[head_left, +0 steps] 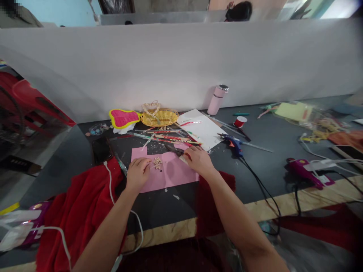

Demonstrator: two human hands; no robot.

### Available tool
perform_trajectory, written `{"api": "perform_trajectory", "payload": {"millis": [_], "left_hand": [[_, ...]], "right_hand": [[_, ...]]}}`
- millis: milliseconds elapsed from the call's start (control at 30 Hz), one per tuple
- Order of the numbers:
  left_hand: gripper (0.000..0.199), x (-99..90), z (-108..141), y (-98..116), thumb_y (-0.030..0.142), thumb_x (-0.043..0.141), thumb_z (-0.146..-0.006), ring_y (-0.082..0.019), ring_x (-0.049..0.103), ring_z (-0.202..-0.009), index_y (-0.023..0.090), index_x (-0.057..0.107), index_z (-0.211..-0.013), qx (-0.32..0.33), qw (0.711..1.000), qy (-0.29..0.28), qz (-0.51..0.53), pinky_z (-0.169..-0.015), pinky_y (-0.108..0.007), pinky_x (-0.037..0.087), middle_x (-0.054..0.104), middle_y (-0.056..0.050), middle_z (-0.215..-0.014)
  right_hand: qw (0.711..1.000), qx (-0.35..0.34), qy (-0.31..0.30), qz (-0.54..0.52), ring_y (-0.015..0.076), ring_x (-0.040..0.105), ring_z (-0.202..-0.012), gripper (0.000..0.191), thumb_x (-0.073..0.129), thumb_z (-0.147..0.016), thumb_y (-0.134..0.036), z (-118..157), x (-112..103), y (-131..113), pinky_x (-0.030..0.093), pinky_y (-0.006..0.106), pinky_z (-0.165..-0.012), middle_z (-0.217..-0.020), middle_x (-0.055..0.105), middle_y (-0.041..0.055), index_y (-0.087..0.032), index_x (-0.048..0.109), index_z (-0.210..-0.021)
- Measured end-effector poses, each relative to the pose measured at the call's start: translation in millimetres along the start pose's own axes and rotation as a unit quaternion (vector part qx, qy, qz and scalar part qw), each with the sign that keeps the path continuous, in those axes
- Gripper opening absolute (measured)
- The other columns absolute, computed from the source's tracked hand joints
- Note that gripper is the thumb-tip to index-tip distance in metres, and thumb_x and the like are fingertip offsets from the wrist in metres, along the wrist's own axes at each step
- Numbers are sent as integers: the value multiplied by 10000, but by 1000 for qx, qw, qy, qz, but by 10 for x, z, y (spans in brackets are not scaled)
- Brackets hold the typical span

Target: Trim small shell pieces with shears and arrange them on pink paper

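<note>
A sheet of pink paper [177, 175] lies on the dark table, with a small cluster of pale beige pieces [157, 163] on it. Beside that cluster, my left hand [138, 173] rests at the paper's left side, fingers curled together; a thin whitish line shows near its fingertips. On the paper's right part is my right hand [199, 160], its fingers bent down over a small pale piece [183, 159]. What either hand grips is too small to make out. Dark-handled pliers [173, 149] lie just left of my right fingertips.
Behind the paper lie several wrapped chopsticks [170, 138], a yellow woven basket [160, 118] and white paper [202, 130]. A blue glue gun [234, 144], red thread spool [240, 121] and pink flask [217, 100] stand rightward. Red cloth [82, 204] and a phone [101, 150] lie left.
</note>
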State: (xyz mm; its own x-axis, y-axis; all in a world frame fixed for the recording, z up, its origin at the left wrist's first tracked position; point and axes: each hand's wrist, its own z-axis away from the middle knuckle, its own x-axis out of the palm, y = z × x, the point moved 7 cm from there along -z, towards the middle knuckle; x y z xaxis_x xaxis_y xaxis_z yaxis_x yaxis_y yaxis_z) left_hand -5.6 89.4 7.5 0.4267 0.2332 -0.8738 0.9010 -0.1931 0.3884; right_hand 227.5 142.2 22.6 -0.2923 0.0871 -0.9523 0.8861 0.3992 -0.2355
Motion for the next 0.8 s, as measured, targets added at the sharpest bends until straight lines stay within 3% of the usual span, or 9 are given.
{"api": "perform_trajectory", "payload": {"millis": [267, 433, 633, 800], "left_hand": [[266, 115, -157, 178, 201, 435, -862, -260, 555, -1009, 232, 641, -1029, 26, 994, -58, -84, -886, -398, 399, 666, -75, -1051], [198, 164, -201, 199, 196, 465, -849, -249, 590, -936, 232, 633, -946, 18, 990, -105, -96, -830, -370, 420, 673, -74, -974], [145, 195, -43, 132, 207, 487, -847, -238, 582, -935, 200, 604, -933, 9, 987, -114, -109, -842, -356, 426, 647, -95, -948], [140, 132, -49, 210, 187, 454, -865, -243, 570, -918, 171, 593, -883, 30, 988, -102, -110, -851, -370, 430, 625, -104, -933]], "right_hand": [[999, -33, -5, -29, 199, 541, -995, 198, 474, -902, -262, 3, 56, -48, 384, 304, -907, -1006, 649, 76, -188, 649, -958], [999, -36, -3, -35, 197, 540, -993, 206, 466, -912, -279, 6, 42, -70, 378, 307, -912, -1004, 643, 76, -194, 646, -967], [999, -43, -8, -30, 203, 536, -975, 197, 478, -909, -279, 14, 32, -96, 383, 310, -898, -968, 644, 80, -190, 652, -933], [999, -38, 7, -29, 205, 541, -945, 186, 490, -898, -259, -3, 28, -67, 392, 309, -892, -917, 644, 76, -179, 656, -871]]}}
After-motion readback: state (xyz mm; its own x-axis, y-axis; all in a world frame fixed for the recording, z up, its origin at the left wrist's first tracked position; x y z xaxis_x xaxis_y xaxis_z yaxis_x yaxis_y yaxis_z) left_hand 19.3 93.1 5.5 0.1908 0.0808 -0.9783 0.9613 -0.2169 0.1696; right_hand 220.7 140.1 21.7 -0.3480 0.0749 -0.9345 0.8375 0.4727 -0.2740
